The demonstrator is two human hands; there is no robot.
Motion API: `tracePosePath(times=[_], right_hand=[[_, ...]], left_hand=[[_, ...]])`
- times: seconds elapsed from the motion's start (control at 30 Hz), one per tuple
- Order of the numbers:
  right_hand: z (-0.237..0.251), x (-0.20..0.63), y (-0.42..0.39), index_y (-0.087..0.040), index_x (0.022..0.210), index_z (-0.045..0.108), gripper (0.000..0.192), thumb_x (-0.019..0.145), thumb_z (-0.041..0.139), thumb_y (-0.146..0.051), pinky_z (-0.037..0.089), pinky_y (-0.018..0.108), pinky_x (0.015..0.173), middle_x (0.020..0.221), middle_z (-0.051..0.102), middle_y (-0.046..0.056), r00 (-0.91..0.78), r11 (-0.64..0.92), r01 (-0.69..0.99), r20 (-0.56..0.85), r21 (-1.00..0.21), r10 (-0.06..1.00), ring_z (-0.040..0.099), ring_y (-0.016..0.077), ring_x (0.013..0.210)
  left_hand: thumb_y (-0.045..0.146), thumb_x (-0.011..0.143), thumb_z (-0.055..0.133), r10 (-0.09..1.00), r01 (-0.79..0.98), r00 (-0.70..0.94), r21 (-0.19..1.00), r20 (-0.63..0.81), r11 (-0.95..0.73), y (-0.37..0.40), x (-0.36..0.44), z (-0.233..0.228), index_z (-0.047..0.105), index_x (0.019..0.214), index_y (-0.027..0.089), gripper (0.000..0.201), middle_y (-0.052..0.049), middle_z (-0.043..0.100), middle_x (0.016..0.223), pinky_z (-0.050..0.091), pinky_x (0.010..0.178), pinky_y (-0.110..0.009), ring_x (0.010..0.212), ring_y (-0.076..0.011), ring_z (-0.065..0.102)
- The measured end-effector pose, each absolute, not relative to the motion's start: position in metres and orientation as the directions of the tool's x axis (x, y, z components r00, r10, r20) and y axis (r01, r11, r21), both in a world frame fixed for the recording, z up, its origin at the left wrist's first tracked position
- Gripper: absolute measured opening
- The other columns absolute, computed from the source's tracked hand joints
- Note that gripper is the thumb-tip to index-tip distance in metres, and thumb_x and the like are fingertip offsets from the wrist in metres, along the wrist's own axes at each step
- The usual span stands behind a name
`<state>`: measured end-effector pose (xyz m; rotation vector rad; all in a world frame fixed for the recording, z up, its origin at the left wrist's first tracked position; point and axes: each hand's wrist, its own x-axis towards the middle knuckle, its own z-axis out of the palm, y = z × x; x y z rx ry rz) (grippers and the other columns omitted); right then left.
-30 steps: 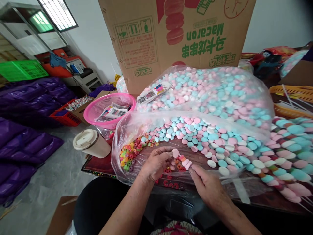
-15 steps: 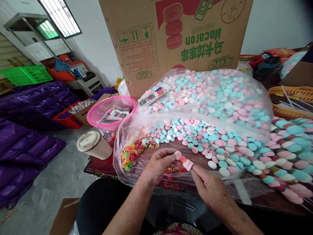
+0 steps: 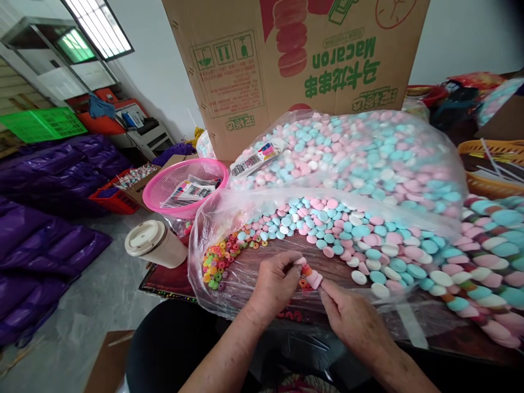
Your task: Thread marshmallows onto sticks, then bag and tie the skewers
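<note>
From the head camera, both hands meet at the near edge of the table, over the clear plastic sheet [image 3: 229,284]. The left hand [image 3: 272,286] is curled nearly closed, thumb and forefinger pinching the far pink disc of a short candy skewer [image 3: 310,274]. The right hand [image 3: 352,319] is also nearly closed, fingertips nipping the near pink piece; the stick itself is probably buried in that grip, though it's too small to make out. The skewer sits between the two hands, just off the sheet, its long axis slanting from the upper left down to the lower right, with the free end pointing toward the left hand and the loose pile of pastel discs [image 3: 360,240] beyond. The risk, as I judge it: these pieces look soft, so a hard push could split one, and a slip could send the small orange ring in the middle off among the coloured rings [image 3: 219,259] near the table's left edge. The lidded cup [image 3: 153,245] lies well clear, at the left corner.
</note>
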<state>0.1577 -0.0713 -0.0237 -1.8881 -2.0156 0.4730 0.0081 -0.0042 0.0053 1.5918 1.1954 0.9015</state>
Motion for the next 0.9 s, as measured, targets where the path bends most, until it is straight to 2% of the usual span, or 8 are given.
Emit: tracePosePath(times=[0.1, 0.2, 0.37, 0.6, 0.67, 0.73, 0.8, 0.9], right_hand=[[-0.026, 0.155, -0.07, -0.021, 0.085, 0.063, 0.033, 0.089, 0.031, -0.021, 0.031, 0.028, 0.052, 0.071, 0.07, 0.004, -0.05, 0.04, 0.897, -0.011, -0.44, 0.999, 0.065, 0.0203, 0.064], [-0.029, 0.156, -0.068, -0.021, 0.086, 0.065, 0.033, 0.088, 0.032, -0.019, 0.034, 0.027, 0.053, 0.073, 0.071, 0.004, -0.047, 0.04, 0.897, -0.005, -0.441, 0.999, 0.066, 0.0205, 0.065], [-0.032, 0.158, -0.064, -0.022, 0.104, 0.063, 0.035, 0.088, 0.033, -0.02, 0.038, 0.027, 0.053, 0.077, 0.073, 0.004, -0.104, 0.113, 0.867, 0.045, -0.485, 0.994, 0.068, 0.0207, 0.067], [-0.038, 0.152, -0.065, -0.021, 0.111, 0.061, 0.036, 0.085, 0.036, -0.018, 0.034, 0.025, 0.045, 0.077, 0.071, 0.006, 0.031, 0.023, 0.928, 0.14, -0.372, 0.99, 0.064, 0.0185, 0.057], [-0.036, 0.151, -0.063, -0.02, 0.104, 0.062, 0.034, 0.086, 0.034, -0.019, 0.038, 0.025, 0.049, 0.077, 0.07, 0.005, 0.029, 0.029, 0.874, 0.111, -0.484, 0.993, 0.064, 0.0181, 0.061], [-0.032, 0.151, -0.059, -0.019, 0.082, 0.062, 0.033, 0.09, 0.031, -0.025, 0.041, 0.024, 0.053, 0.069, 0.067, 0.004, 0.0, 0.04, 0.744, 0.06, -0.667, 0.998, 0.061, 0.0164, 0.06], [-0.026, 0.151, -0.055, -0.02, 0.06, 0.051, 0.041, 0.092, 0.029, -0.035, 0.041, 0.024, 0.052, 0.056, 0.06, 0.001, -0.011, 0.023, 0.601, 0.021, -0.799, 1.0, 0.055, 0.0143, 0.054], [-0.018, 0.151, -0.054, -0.022, 0.052, 0.039, 0.043, 0.09, 0.031, -0.04, 0.038, 0.024, 0.048, 0.047, 0.05, -0.001, 0.043, -0.007, 0.533, 0.019, -0.846, 0.999, 0.048, 0.0131, 0.047]], left_hand=[[0.013, 0.078, 0.053, 0.945, 0.432, 0.277, 0.856, 0.175, -0.285, -0.007, 0.009, 0.004, 0.069, 0.088, 0.019, 0.02, -0.003, 0.071, 0.085, 0.048, 0.075, -0.027, 0.078, -0.0165, 0.064], [0.011, 0.079, 0.049, 0.919, 0.479, 0.314, 0.796, 0.238, -0.37, -0.008, 0.009, 0.002, 0.068, 0.091, 0.021, 0.024, -0.005, 0.071, 0.091, 0.049, 0.078, -0.028, 0.084, -0.0176, 0.065], [0.012, 0.08, 0.047, 0.93, 0.556, 0.288, 0.75, 0.229, -0.357, -0.009, 0.017, 0.002, 0.067, 0.093, 0.021, 0.026, -0.006, 0.071, 0.09, 0.05, 0.077, -0.029, 0.083, -0.0187, 0.065], [0.01, 0.075, 0.048, 0.918, 0.594, 0.336, 0.709, 0.211, -0.381, -0.006, 0.02, 0.002, 0.069, 0.083, 0.021, 0.024, -0.005, 0.07, 0.082, 0.048, 0.072, -0.029, 0.076, -0.0185, 0.063], [0.01, 0.074, 0.05, 0.922, 0.544, 0.338, 0.76, 0.189, -0.356, -0.003, 0.017, -0.002, 0.069, 0.084, 0.02, 0.024, -0.005, 0.07, 0.081, 0.049, 0.071, -0.028, 0.074, -0.0175, 0.063], [0.01, 0.075, 0.051, 0.926, 0.476, 0.341, 0.82, 0.159, -0.316, 0.0, 0.014, -0.006, 0.069, 0.086, 0.02, 0.024, -0.004, 0.07, 0.082, 0.049, 0.072, -0.027, 0.075, -0.0166, 0.063], [0.011, 0.078, 0.05, 0.915, 0.423, 0.368, 0.848, 0.162, -0.32, 0.002, 0.012, -0.01, 0.068, 0.092, 0.02, 0.025, -0.005, 0.069, 0.09, 0.049, 0.079, -0.029, 0.084, -0.0172, 0.063], [0.018, 0.081, 0.052, 0.941, 0.348, 0.288, 0.896, 0.178, -0.276, 0.004, 0.01, -0.014, 0.059, 0.113, 0.022, 0.033, -0.007, 0.065, 0.104, 0.048, 0.084, -0.031, 0.094, -0.0176, 0.06]])
